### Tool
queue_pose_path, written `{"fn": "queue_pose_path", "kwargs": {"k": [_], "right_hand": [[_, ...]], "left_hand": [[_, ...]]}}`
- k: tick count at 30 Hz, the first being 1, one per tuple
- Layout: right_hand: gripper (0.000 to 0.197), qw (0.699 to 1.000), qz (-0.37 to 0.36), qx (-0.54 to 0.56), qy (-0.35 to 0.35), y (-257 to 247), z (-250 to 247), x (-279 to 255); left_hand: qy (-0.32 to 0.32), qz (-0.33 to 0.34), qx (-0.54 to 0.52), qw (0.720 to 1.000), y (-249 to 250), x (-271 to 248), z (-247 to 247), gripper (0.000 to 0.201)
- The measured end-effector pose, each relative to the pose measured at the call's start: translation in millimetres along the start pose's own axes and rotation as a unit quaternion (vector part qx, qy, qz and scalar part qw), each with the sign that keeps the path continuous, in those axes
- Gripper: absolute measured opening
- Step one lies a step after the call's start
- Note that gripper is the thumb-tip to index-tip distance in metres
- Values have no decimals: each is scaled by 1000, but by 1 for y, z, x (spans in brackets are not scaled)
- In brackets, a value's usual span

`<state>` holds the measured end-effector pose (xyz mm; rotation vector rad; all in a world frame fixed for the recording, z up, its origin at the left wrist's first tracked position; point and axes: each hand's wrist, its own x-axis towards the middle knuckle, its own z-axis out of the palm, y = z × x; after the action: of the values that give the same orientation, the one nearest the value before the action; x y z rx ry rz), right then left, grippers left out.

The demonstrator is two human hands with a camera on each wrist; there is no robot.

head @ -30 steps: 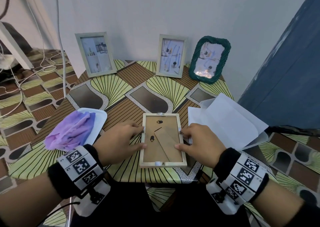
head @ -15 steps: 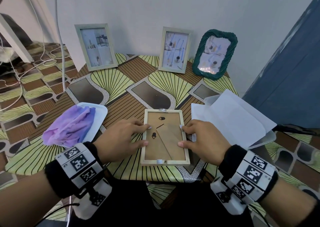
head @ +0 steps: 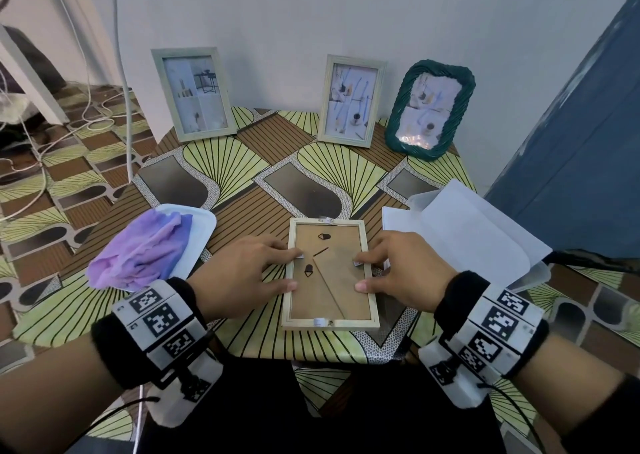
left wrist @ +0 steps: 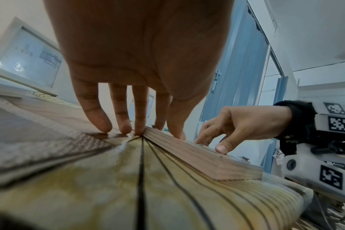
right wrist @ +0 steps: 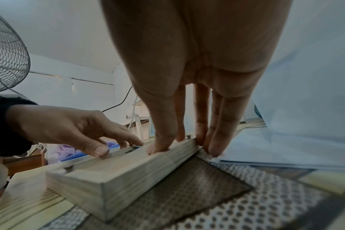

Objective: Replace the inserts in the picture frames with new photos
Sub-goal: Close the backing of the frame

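The left hand (head: pixel 239 273) stays flat, its straight fingers (left wrist: pixel 140 123) pressing the face-down wooden frame's (head: pixel 329 324) left rail on the surface (head: pixel 242 163). The right hand (head: pixel 405 273) does likewise opposite. Neither has shifted; the view alone dipped slightly.

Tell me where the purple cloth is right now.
In the head view the purple cloth lies on a white tray at the table's left, just beyond the left hand.
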<state>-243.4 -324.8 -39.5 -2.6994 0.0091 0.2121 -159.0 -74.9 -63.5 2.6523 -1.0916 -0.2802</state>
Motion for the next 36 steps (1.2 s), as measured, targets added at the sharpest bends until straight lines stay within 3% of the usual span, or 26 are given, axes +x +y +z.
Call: {"fn": "queue_pose_path", "kwargs": {"k": [6,9,14,22,27,32,36], "right_hand": [[45,999,-21,-20,14,0,3,-7],[30,997,-28,2,74,-2,-2,-4],[20,988,-57,-6,142,-5,-15,12],[38,993,-101,-60,27,-6,-8,32],[35,991,-105,-82,-5,-6,1,30],[30,989,-100,-109,24,0,5,20],[24,989,-73,-115,58,0,5,3]], "left_hand": [[12,3,0,1000,2,-3,2,57],[42,0,-1,999,6,-12,3,55],[53,97,24,994,22,-31,-5,44],[-42,184,120,975,32,-72,-9,43],[-55,177,151,971,21,-82,-5,48],[-42,155,186,969,4,-81,-11,49],[-31,96,196,976,-6,-73,-24,55]]}}
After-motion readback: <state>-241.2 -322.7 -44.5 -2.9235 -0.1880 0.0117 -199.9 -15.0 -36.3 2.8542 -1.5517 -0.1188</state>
